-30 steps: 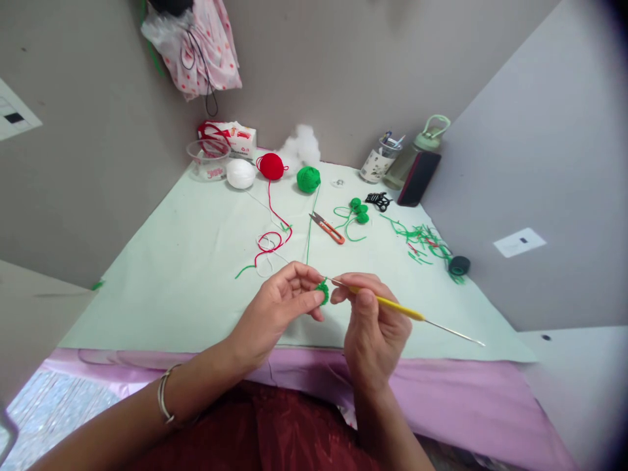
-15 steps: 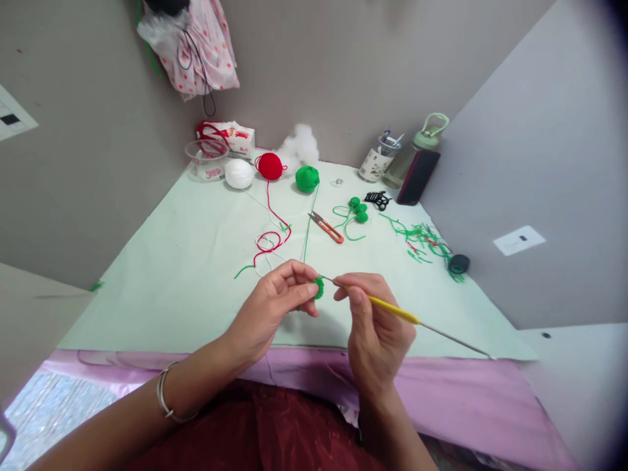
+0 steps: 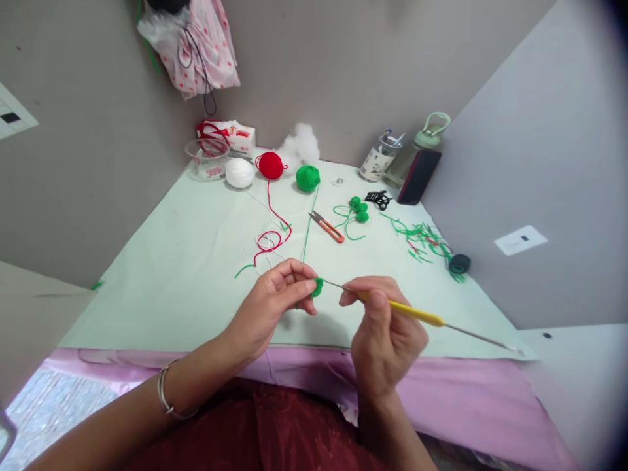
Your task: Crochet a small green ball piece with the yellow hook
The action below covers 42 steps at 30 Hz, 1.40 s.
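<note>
My left hand (image 3: 279,297) pinches a small green crochet piece (image 3: 318,286) between thumb and fingers, above the table's front part. In my right hand (image 3: 385,327) is a crochet hook (image 3: 417,313) with a yellow grip, held like a pen. Its thin metal tip points left and reaches the edge of the green piece; the very end is too small to make out. A green strand runs from my left hand up to the green yarn ball (image 3: 307,178). Behind the hands lie orange-handled thread snips (image 3: 328,227).
White (image 3: 239,173) and red yarn balls (image 3: 271,165) sit at the back left, beside a clear tub (image 3: 207,160). Small green crocheted pieces (image 3: 360,209) and a black hair clip (image 3: 379,199) lie right of centre. Yarn scraps (image 3: 424,239), a phone (image 3: 418,176) and a bottle (image 3: 405,160) are farther right.
My right hand has moved a little to the right with the crochet hook, so more of its metal shaft shows beside the green piece. My left hand has hardly moved.
</note>
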Each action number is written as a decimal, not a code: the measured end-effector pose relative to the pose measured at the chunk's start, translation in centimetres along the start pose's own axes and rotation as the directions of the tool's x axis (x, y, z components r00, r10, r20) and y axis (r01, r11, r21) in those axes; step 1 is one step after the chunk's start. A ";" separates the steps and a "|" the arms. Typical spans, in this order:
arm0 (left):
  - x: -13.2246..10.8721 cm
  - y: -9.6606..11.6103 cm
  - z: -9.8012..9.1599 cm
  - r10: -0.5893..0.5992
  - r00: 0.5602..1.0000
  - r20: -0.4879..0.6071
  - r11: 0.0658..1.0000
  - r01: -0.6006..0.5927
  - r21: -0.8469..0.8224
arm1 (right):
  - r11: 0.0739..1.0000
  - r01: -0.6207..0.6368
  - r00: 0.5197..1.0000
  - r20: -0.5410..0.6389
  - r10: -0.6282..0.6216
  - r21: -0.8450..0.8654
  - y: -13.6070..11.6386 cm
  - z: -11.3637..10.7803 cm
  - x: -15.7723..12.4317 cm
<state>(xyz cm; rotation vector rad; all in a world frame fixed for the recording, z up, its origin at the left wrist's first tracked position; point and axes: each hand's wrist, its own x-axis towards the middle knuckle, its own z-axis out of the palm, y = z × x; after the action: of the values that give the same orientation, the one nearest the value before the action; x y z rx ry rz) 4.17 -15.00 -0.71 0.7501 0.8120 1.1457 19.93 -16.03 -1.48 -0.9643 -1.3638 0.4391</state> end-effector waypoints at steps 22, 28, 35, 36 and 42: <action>0.0 -0.3 -0.1 -0.014 1.000 -0.008 0.998 0.014 0.054 | 0.923 -0.313 0.949 0.043 0.311 0.224 0.7 0.2 0.0; 0.0 -0.4 -0.2 -0.024 1.000 -0.017 0.997 0.025 0.077 | 0.618 -0.629 0.769 0.262 0.583 0.472 1.3 0.3 1.4; 0.0 -0.4 -0.2 -0.024 0.999 -0.039 0.998 0.027 0.065 | 0.848 -0.393 0.896 -0.061 0.440 0.356 1.8 0.5 0.6; 0.0 -0.3 -0.2 -0.022 0.999 -0.040 0.998 0.025 0.064 | 0.863 -0.369 0.907 -0.069 0.416 0.344 1.6 0.4 0.4; -0.1 -0.4 -0.1 -0.006 1.000 -0.014 0.999 0.007 0.050 | 0.900 -0.312 0.948 0.034 0.317 0.304 0.9 0.1 -0.1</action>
<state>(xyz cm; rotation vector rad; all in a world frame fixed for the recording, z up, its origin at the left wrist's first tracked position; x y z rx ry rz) 4.26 -15.16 -1.06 0.7812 0.8563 1.1292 20.03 -15.57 -2.28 -0.9267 -1.0840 0.8619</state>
